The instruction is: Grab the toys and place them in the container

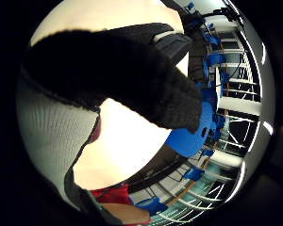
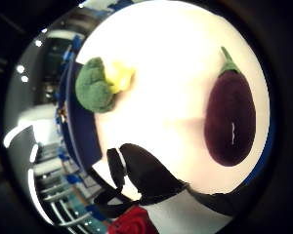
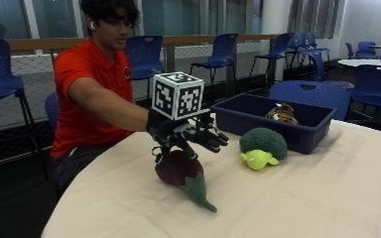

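**Gloved hand hangs over the eggplant toy, holding nothing**

From beside the table, the person in the red shirt reaches the gloved right hand (image 3: 189,133) out above the cream-covered table (image 3: 322,198). Its fingers (image 3: 212,139) are spread and only slightly bent, closed on nothing. Directly under the hand lies the plush eggplant (image 3: 177,171), purple body toward the person's edge of the table, green stem pointing toward the near edge. I cannot tell whether the hand touches it; it looks just above.

Near the eggplant, toward the far side of the table, sits the broccoli toy (image 3: 263,144) with a yellow-green stalk, just in front of the dark blue container (image 3: 302,136). The container stands at the table's far edge, and a striped toy (image 3: 283,113) already rests inside it.

The thumb-side palm view adds what the outside view cannot give: the eggplant (image 2: 230,122) seen from above, whole and free on the cloth, with the broccoli toy (image 2: 98,85) well apart from it beside the container's blue wall. A gloved finger crosses that picture's edge without reaching either toy.

The little-finger-side view shows neither toy: a black gloved finger (image 1: 132,70) spans it, over bare tablecloth, with blue chairs (image 1: 191,136) beyond.
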`<state>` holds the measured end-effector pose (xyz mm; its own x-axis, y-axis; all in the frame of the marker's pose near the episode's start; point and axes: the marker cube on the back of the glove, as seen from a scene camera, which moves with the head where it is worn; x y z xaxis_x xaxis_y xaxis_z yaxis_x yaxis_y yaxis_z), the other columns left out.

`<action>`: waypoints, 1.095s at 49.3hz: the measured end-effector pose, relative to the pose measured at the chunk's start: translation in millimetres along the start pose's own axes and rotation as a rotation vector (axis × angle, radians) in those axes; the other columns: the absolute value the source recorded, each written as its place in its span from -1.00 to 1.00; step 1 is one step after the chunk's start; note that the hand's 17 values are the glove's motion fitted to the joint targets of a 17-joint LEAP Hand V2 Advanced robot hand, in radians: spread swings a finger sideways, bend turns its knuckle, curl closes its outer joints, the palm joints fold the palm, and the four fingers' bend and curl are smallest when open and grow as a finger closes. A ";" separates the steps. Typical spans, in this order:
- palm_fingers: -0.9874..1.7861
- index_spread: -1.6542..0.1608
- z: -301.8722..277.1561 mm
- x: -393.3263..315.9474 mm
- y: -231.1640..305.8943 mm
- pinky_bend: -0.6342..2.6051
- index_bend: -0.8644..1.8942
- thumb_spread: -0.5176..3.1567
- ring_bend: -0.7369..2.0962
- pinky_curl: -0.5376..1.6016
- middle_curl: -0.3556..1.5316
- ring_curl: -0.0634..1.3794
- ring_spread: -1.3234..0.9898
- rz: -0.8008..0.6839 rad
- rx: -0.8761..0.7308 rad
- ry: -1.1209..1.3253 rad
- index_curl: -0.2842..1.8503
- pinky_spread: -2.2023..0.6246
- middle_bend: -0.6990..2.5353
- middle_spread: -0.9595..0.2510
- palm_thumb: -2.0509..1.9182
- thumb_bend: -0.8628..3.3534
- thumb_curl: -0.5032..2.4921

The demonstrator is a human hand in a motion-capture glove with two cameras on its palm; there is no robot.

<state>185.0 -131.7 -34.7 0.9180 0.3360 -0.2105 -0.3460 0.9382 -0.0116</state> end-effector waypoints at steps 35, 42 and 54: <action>0.07 0.39 56.6 -6.4 -0.8 0.23 -0.09 0.00 0.21 -0.18 -0.56 -0.37 -0.01 0.063 0.046 0.042 -0.44 0.33 -0.51 0.48 0.20 -0.51 -0.43; 0.27 0.40 20.0 -17.4 12.2 0.13 -0.10 -0.07 0.23 -0.20 -0.47 -0.34 -0.15 0.020 0.079 -0.038 -0.40 0.27 -0.34 0.31 0.30 -0.48 -0.36; 0.43 0.39 -81.7 -88.4 35.9 0.02 -0.09 -0.21 0.25 -0.20 -0.37 -0.28 -0.23 -0.097 0.181 -0.075 -0.32 0.23 -0.24 0.09 0.34 -0.50 -0.26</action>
<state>75.6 -134.5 -96.4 0.9596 0.2419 -0.1434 -0.2207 0.9638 0.1493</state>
